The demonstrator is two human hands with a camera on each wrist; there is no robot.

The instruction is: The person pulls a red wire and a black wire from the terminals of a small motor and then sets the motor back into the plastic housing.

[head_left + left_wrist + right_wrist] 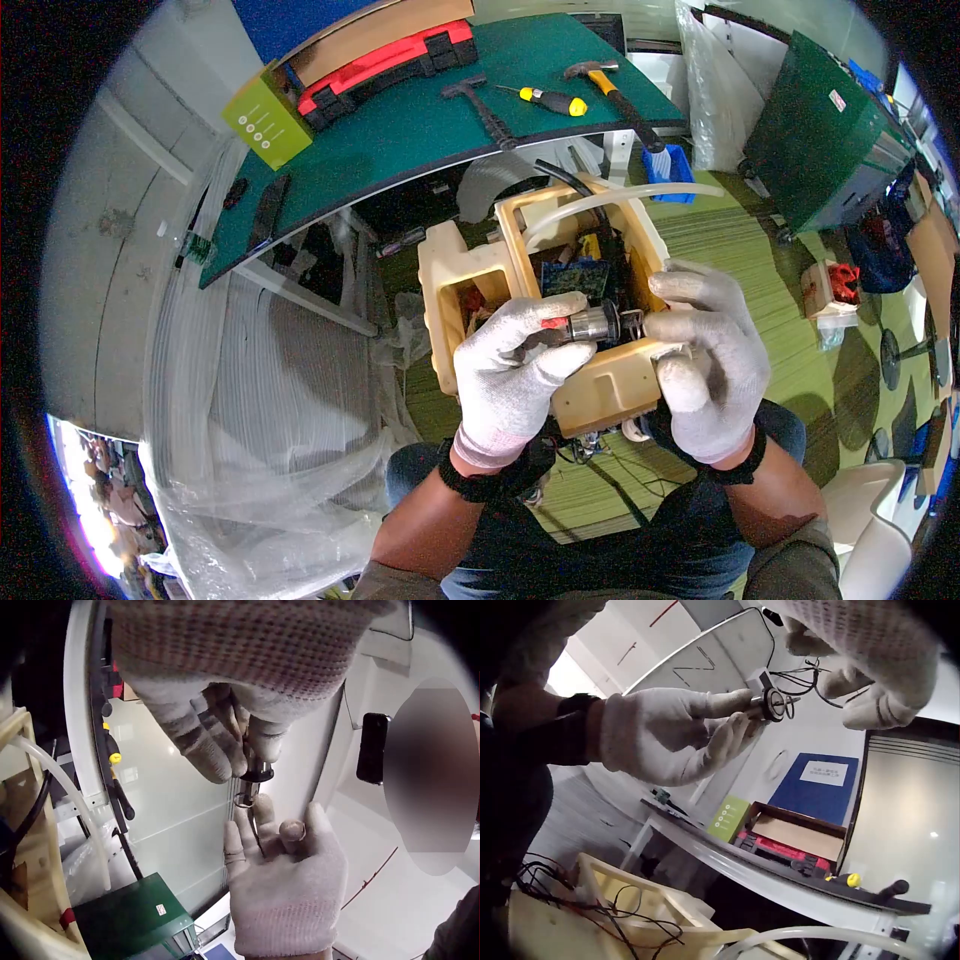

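In the head view my gloved left hand point(513, 375) pinches a small metal cylinder point(592, 324) with a dark collar, over a cream plastic housing point(600, 395). The right wrist view shows the cylinder's round end face point(777, 703), with a thin wire ring point(790, 707) standing out from it. My gloved right hand point(715, 360) has its fingers bent close to that ring. A thin strip point(859, 696) shows among the right fingers; I cannot tell whether they hold it. Something red point(554, 323) shows between the left fingers and the cylinder.
On the green bench point(400, 150) lie two hammers point(480, 105) point(615, 95), a yellow and black screwdriver point(550, 100) and a red and black case point(390, 70). A pale hose point(620, 200) arches from the housing, which holds dark parts. A blue bin point(672, 175) stands beyond it.
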